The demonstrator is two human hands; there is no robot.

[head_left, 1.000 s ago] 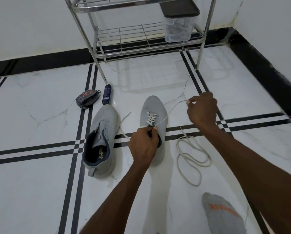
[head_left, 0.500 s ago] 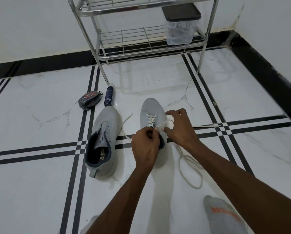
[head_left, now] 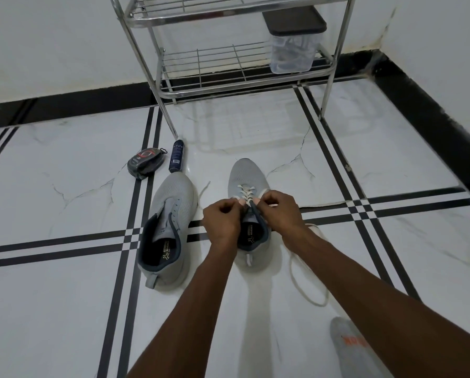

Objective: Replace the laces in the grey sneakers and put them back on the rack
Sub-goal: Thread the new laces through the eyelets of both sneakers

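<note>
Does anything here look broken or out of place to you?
Dark hairline cracks branch across the white floor tile just beyond the right sneaker. The left sneaker has bare eyelets and no lace. A loose lace lies looped on the floor by the right arm. Nothing looks spilled.

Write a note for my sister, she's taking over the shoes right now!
Left hand and right hand: each has a grip on the lace at the right sneaker.
Done: right sneaker laced partway; the lace's slack lies on the floor.
Left: finish it, then lace the left sneaker, which has empty eyelets. Put both on the rack.
</note>
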